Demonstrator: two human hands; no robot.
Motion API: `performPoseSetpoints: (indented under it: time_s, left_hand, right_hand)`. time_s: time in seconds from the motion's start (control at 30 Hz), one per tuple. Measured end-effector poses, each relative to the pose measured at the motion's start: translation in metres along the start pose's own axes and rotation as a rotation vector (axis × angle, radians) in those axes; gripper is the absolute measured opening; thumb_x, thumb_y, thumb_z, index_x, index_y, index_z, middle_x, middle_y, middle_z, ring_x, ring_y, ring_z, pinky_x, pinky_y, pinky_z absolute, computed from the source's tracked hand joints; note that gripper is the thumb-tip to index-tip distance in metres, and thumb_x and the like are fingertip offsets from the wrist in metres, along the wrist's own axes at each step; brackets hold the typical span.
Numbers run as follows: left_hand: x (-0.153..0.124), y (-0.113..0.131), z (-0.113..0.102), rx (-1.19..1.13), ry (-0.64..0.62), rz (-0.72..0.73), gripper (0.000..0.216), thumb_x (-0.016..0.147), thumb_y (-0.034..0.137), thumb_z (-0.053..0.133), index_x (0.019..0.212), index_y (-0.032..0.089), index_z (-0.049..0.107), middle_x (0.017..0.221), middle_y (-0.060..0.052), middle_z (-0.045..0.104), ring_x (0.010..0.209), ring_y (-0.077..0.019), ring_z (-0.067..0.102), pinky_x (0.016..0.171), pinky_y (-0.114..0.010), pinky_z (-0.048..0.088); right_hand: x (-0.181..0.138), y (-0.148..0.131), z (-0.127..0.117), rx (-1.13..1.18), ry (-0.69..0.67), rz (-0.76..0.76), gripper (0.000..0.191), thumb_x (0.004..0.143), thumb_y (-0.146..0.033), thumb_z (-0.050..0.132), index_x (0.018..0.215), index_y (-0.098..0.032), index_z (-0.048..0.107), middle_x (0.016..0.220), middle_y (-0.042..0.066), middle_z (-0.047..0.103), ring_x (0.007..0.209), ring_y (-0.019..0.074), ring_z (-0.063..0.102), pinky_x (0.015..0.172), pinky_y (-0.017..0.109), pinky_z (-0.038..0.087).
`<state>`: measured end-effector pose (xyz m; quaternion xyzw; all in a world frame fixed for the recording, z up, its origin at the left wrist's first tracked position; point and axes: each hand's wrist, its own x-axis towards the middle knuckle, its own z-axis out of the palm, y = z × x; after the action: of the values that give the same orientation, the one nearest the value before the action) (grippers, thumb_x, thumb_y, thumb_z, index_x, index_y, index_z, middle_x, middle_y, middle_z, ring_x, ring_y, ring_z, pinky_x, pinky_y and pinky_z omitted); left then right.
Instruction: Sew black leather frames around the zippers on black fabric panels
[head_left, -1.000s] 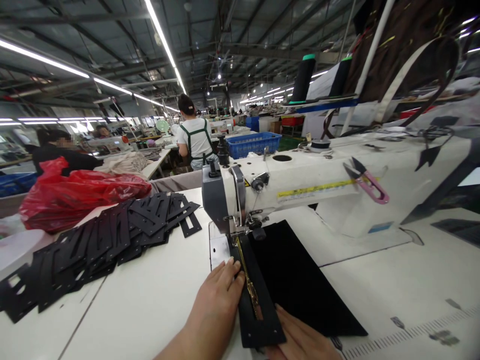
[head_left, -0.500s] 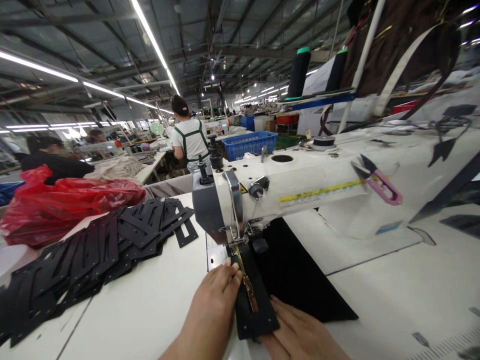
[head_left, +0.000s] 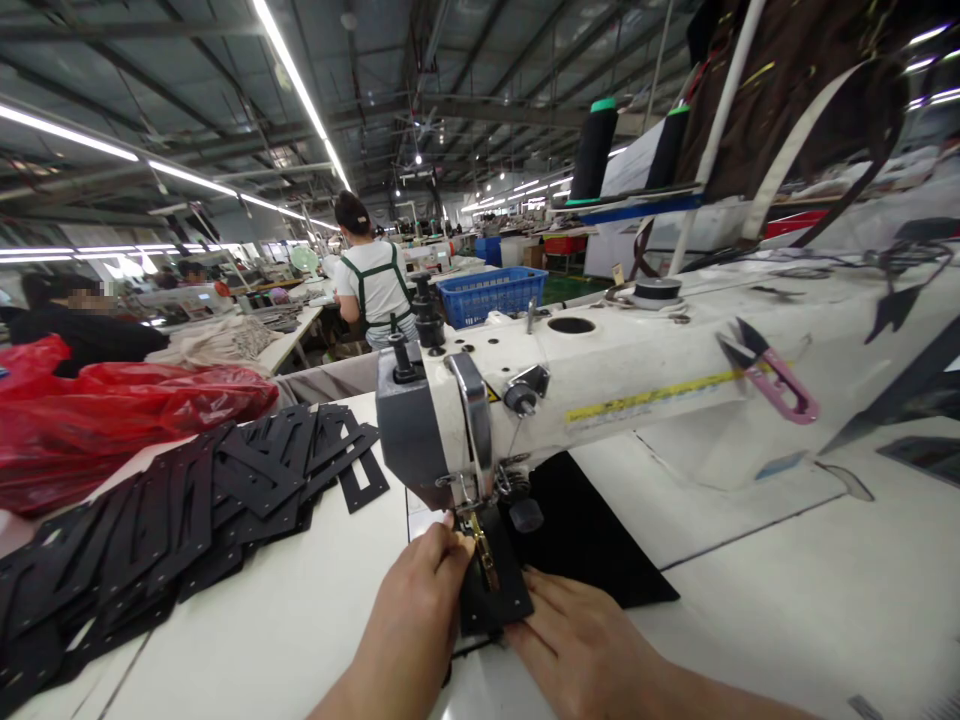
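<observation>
A black slotted panel lies under the presser foot of a white sewing machine. A gold-toothed zipper shows in its slot. My left hand is closed at the panel's left edge, its fingertips close to the foot. My right hand holds the panel's lower right edge, fingers close together; its thumb is mostly hidden. Black fabric extends from beneath the panel to the right, under the machine arm.
Overlapping black slotted frames cover the table's left side, beside a red plastic bag. Pink-handled thread snips rest on the machine arm. Thread cones stand behind. Beyond are a blue crate and a person facing away.
The panel and zipper have moved forward under the presser foot, so less shows on my side. Both hands have moved with it. The camera view has shifted slightly.
</observation>
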<state>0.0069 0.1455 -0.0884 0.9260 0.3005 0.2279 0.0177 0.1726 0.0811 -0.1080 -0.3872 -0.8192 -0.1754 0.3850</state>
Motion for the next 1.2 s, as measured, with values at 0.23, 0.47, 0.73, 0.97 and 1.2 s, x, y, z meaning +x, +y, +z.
performPoseSetpoints:
  time_s: [0.23, 0.47, 0.73, 0.97, 1.2]
  left_hand:
    - [-0.006, 0.007, -0.002, 0.007, -0.044, -0.037, 0.038, 0.073, 0.002, 0.042, 0.107, 0.01, 0.056, 0.105, -0.016, 0.059, 0.097, -0.0242, 0.059, 0.083, -0.037, 0.052]
    - [-0.023, 0.019, -0.001, 0.045, -0.009, -0.058, 0.049, 0.069, 0.002, 0.04, 0.116, 0.007, 0.052, 0.121, -0.019, 0.053, 0.111, -0.0281, 0.051, 0.09, -0.043, 0.047]
    - [-0.016, 0.022, -0.002, -0.031, 0.021, -0.082, 0.04, 0.072, 0.001, 0.04, 0.108, 0.007, 0.056, 0.112, -0.017, 0.057, 0.106, -0.0256, 0.053, 0.09, -0.04, 0.048]
    - [-0.017, 0.023, -0.002, -0.017, 0.02, -0.068, 0.031, 0.08, 0.005, 0.04, 0.106, 0.008, 0.056, 0.111, -0.017, 0.057, 0.104, -0.0262, 0.053, 0.088, -0.042, 0.049]
    - [-0.018, 0.024, -0.004, -0.064, -0.077, -0.086, 0.042, 0.076, 0.002, 0.041, 0.117, 0.008, 0.049, 0.12, -0.018, 0.05, 0.112, -0.0276, 0.048, 0.093, -0.045, 0.044]
  right_hand:
    - [0.01, 0.0, -0.018, 0.063, -0.09, 0.133, 0.024, 0.087, -0.014, 0.037, 0.082, -0.015, 0.06, 0.079, 0.006, 0.062, 0.074, 0.0171, 0.057, 0.07, 0.029, 0.047]
    - [0.035, 0.028, -0.009, 0.172, -0.287, 0.298, 0.015, 0.072, -0.009, 0.049, 0.082, -0.016, 0.057, 0.083, 0.007, 0.06, 0.081, 0.0203, 0.057, 0.07, 0.03, 0.046]
    - [0.039, 0.034, -0.009, 0.418, -0.41, 0.396, 0.015, 0.075, -0.005, 0.046, 0.073, -0.018, 0.052, 0.069, 0.0, 0.057, 0.064, 0.0142, 0.054, 0.06, 0.023, 0.043]
    - [0.033, 0.037, -0.006, 0.291, -0.42, 0.274, 0.019, 0.079, -0.008, 0.037, 0.085, -0.016, 0.054, 0.085, 0.007, 0.061, 0.083, 0.02, 0.057, 0.072, 0.029, 0.045]
    - [0.03, 0.04, -0.003, 0.124, -0.418, 0.325, 0.023, 0.084, -0.018, 0.036, 0.077, -0.017, 0.057, 0.074, 0.007, 0.061, 0.068, 0.0211, 0.057, 0.06, 0.031, 0.043]
